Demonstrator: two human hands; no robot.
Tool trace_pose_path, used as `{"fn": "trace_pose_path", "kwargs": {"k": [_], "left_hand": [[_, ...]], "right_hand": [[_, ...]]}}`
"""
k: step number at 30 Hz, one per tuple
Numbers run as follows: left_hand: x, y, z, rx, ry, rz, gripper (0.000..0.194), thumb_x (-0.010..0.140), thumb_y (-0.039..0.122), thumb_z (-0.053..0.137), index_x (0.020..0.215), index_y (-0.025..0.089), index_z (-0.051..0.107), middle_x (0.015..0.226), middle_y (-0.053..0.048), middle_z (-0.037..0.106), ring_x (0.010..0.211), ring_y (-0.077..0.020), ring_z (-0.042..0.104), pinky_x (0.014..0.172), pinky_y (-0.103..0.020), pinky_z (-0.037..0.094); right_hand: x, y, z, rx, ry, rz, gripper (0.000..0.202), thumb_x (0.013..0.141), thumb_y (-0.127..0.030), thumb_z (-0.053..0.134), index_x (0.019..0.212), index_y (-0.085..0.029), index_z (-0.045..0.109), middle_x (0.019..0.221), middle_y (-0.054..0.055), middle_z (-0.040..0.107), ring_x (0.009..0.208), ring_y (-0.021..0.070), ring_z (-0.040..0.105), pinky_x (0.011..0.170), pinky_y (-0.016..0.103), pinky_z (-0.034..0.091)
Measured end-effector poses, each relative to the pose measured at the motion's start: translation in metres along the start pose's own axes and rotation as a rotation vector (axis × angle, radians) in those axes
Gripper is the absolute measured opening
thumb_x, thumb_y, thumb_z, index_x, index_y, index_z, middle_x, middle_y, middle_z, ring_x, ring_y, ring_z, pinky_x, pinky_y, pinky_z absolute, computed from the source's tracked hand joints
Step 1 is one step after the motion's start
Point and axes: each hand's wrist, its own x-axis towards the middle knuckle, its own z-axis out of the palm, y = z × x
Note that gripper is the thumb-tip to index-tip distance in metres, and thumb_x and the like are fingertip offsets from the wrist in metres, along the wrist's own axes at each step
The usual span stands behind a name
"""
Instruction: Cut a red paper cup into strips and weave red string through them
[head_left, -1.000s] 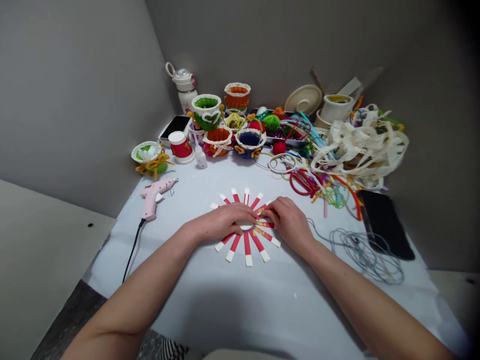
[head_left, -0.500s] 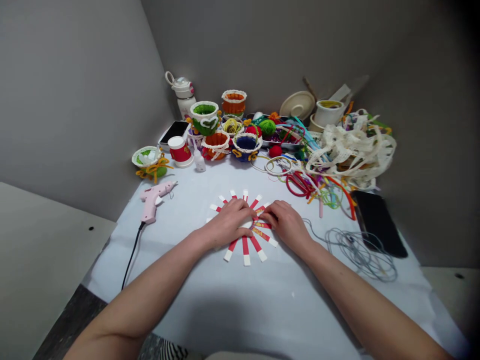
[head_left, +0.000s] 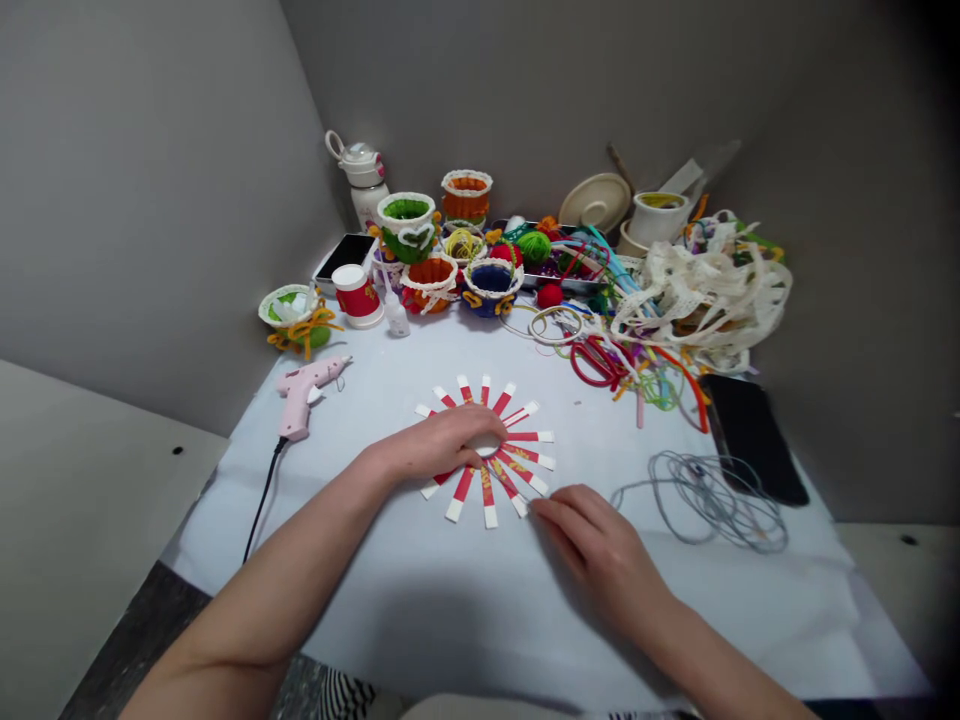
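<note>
A paper cup cut into red strips with white tips (head_left: 489, 487) lies spread like a sunburst on the white table cover. My left hand (head_left: 450, 438) rests over its upper left part, thumb and fingers closed around the rim of its round centre. At the lower right edge of the strips is my right hand (head_left: 592, 535), its fingertips pinched together beside a white tip. Whatever those fingertips hold is too small to make out. A grey cord (head_left: 705, 500) lies in a loose coil to the right, one end running toward my right hand.
A pink glue gun (head_left: 300, 395) lies at the left. Small woven baskets (head_left: 491, 285), a red and white cup (head_left: 357, 297) and a bottle (head_left: 367, 190) stand at the back. Red scissors (head_left: 596, 360), white lace (head_left: 697, 300) and a black phone (head_left: 754, 440) are on the right.
My right hand has moved from the centre of the cut cup down and right, past the strip tips. The strips have turned somewhat under my left hand, which stays at the centre.
</note>
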Motion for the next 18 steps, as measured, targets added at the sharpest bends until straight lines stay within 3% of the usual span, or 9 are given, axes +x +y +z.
{"fn": "trace_pose_path", "kwargs": {"k": [7, 14, 18], "left_hand": [[-0.001, -0.002, 0.0, -0.004, -0.001, 0.006, 0.022, 0.096, 0.013, 0.06, 0.116, 0.022, 0.06, 0.126, -0.009, 0.064, 0.12, -0.0211, 0.059, 0.108, -0.043, 0.046], [0.0, -0.001, 0.0, -0.013, -0.009, 0.006, 0.03, 0.09, 0.004, 0.063, 0.115, 0.021, 0.06, 0.124, -0.008, 0.065, 0.118, -0.0209, 0.059, 0.107, -0.041, 0.046], [0.0, -0.001, 0.0, -0.021, -0.01, -0.013, 0.033, 0.087, 0.0, 0.063, 0.113, 0.021, 0.06, 0.122, -0.008, 0.065, 0.116, -0.0206, 0.059, 0.105, -0.04, 0.047]], "right_hand": [[-0.018, -0.024, 0.02, -0.036, 0.038, 0.051, 0.014, 0.1, -0.01, 0.052, 0.104, -0.015, 0.065, 0.088, 0.009, 0.066, 0.079, 0.0193, 0.061, 0.072, 0.031, 0.052], [0.002, -0.003, 0.006, -0.146, 0.059, 0.159, 0.013, 0.101, -0.021, 0.057, 0.093, -0.016, 0.065, 0.085, 0.007, 0.063, 0.079, 0.02, 0.057, 0.073, 0.033, 0.047], [0.03, 0.017, 0.004, -0.171, -0.062, 0.154, 0.018, 0.099, -0.027, 0.062, 0.083, -0.017, 0.067, 0.081, 0.006, 0.062, 0.078, 0.0207, 0.055, 0.07, 0.033, 0.043]]}}
